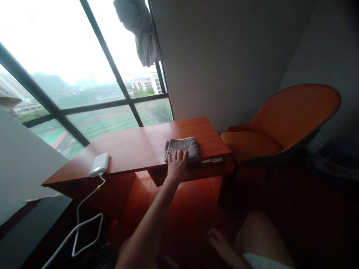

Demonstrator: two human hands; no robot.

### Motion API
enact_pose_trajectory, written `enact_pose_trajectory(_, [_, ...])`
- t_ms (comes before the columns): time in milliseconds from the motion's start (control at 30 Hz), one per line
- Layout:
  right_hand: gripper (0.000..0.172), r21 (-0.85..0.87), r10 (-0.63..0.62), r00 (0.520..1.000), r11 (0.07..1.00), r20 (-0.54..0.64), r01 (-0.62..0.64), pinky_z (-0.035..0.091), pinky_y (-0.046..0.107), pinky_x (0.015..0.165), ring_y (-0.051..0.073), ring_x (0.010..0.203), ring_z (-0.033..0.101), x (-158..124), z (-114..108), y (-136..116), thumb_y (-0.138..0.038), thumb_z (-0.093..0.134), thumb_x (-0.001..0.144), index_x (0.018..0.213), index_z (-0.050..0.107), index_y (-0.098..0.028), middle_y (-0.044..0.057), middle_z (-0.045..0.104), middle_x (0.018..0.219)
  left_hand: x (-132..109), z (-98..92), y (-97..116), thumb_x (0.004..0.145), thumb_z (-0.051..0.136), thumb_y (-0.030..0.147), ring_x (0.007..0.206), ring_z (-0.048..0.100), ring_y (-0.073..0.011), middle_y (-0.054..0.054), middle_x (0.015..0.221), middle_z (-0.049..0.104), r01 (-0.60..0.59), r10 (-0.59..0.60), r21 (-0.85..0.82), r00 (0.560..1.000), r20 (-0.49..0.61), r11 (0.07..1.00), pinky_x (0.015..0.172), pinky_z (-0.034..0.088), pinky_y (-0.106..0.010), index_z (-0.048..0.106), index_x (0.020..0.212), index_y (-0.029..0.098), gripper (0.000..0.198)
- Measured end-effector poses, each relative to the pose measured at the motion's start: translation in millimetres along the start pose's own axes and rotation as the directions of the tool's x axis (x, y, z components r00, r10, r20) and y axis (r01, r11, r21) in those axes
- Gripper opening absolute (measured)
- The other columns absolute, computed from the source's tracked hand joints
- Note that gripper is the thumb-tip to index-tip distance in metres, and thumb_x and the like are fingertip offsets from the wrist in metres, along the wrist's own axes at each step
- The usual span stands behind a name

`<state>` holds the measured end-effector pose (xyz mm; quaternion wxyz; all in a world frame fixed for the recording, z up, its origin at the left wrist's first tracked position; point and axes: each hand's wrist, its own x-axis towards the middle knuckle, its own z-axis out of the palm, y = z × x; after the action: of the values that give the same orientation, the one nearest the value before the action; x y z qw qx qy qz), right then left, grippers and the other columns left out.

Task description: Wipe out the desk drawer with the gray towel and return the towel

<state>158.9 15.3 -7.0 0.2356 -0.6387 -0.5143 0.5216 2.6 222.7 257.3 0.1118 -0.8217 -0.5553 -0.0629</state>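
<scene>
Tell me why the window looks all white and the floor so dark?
In the head view, daylight through the window glares to white at the top, while the floor and lower corners sink into shadow; the wide lens bends the window bars, and the left hand on the towel stays fairly sharp.

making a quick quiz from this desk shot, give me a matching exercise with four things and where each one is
Things:
1. towel
2. power bank
3. chair
4. cloth

Places:
A. hanging high at the window
B. right of the desk, on the floor
C. on the desk's right part, under a hand
D. near the desk's left front edge, white cable attached

Pairs: 1-C, 2-D, 3-B, 4-A
</scene>
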Motion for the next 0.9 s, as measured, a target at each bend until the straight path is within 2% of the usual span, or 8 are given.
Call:
enact_pose_trajectory(167, [0.031,-0.118,-0.006,0.998,0.993,0.069,0.014,0.046,0.033,0.091,0.022,0.103,0.064,-4.4,-0.5,-7.6,-0.014,0.039,0.076,0.095,0.063,-0.016,0.013,0.070,0.106,-7.4,0.0,4.4,0.080,0.052,0.029,0.145,0.018,-0.0386,-0.015,0.159,0.025,0.061,-0.062,-0.022,0.997,-0.048,0.998,0.112,0.015,-0.064,0.025,0.152,0.023,0.077])
enact_pose_trajectory(233, [0.032,-0.162,0.006,0.997,0.987,0.080,0.007,0.046,0.031,0.089,0.020,0.101,0.064,-6.0,0.1,-11.9,-0.012,0.039,0.076,0.097,0.063,-0.016,0.013,0.071,0.107,-1.6,-7.7,2.7,0.080,0.053,0.032,0.141,0.027,-0.0381,-0.014,0.155,0.034,0.071,-0.074,-0.070,0.996,-0.042,0.995,0.110,0.022,-0.062,0.034,0.147,0.024,0.071])
enact_pose_trajectory(300, [0.034,-0.192,0.011,0.996,0.981,0.086,0.005,0.046,0.030,0.088,0.020,0.099,0.065,-8.6,0.0,-16.4,-0.011,0.039,0.076,0.098,0.063,-0.016,0.012,0.071,0.106,10.3,-17.6,-4.9,0.083,0.051,0.033,0.132,0.042,-0.0342,-0.013,0.145,0.047,0.101,-0.107,-0.144,0.994,-0.038,0.984,0.106,0.034,-0.054,0.047,0.138,0.025,0.056])
enact_pose_trajectory(367, [0.034,-0.217,0.011,0.996,0.976,0.092,0.009,0.046,0.030,0.087,0.020,0.099,0.066,-12.0,-1.1,-20.9,-0.010,0.039,0.076,0.099,0.064,-0.016,0.012,0.072,0.105,26.7,-26.5,-19.0,0.087,0.045,0.031,0.121,0.052,-0.0294,-0.012,0.134,0.056,0.188,-0.202,-0.222,0.978,-0.045,0.957,0.100,0.041,-0.044,0.055,0.128,0.024,0.043])
enact_pose_trajectory(467, [0.035,-0.260,0.019,0.995,0.966,0.102,0.008,0.046,0.030,0.086,0.020,0.098,0.066,-15.5,-3.9,-25.7,-0.010,0.039,0.077,0.100,0.065,-0.016,0.012,0.072,0.105,53.4,-32.0,-46.8,0.089,0.044,0.033,0.114,0.058,-0.0278,-0.016,0.125,0.061,0.379,-0.397,-0.309,0.918,0.005,0.872,0.095,0.044,-0.038,0.057,0.124,0.019,0.039])
enact_pose_trajectory(633, [0.037,-0.293,0.018,0.996,0.956,0.090,0.010,0.047,0.029,0.086,0.020,0.099,0.066,-12.8,-3.9,-20.5,-0.008,0.039,0.076,0.101,0.065,-0.015,0.012,0.072,0.106,81.9,-21.8,-80.8,0.086,0.051,0.044,0.099,0.066,-0.0270,-0.013,0.102,0.073,0.475,-0.455,-0.364,0.879,0.145,0.801,0.080,0.047,-0.032,0.069,0.102,0.018,0.035])
enact_pose_trajectory(767, [0.039,-0.325,0.023,0.995,0.946,0.095,0.009,0.047,0.030,0.087,0.020,0.099,0.066,-10.7,-0.8,-13.3,-0.007,0.039,0.076,0.101,0.066,-0.017,0.011,0.073,0.106,92.5,-10.9,-89.9,0.088,0.047,0.051,0.084,0.069,-0.0221,-0.010,0.088,0.076,0.524,-0.478,-0.414,0.851,0.217,0.745,0.066,0.044,-0.026,0.072,0.091,0.017,0.042])
enact_pose_trajectory(900, [0.040,-0.365,0.024,0.992,0.931,0.122,0.023,0.046,0.030,0.090,0.020,0.103,0.066,-12.4,1.6,-10.0,-0.009,0.040,0.076,0.104,0.067,-0.020,0.009,0.073,0.108,97.6,-4.6,-95.1,0.089,0.047,0.044,0.082,0.069,-0.0203,-0.010,0.090,0.076,0.537,-0.491,-0.434,0.842,0.223,0.724,0.065,0.045,-0.025,0.071,0.094,0.017,0.037])
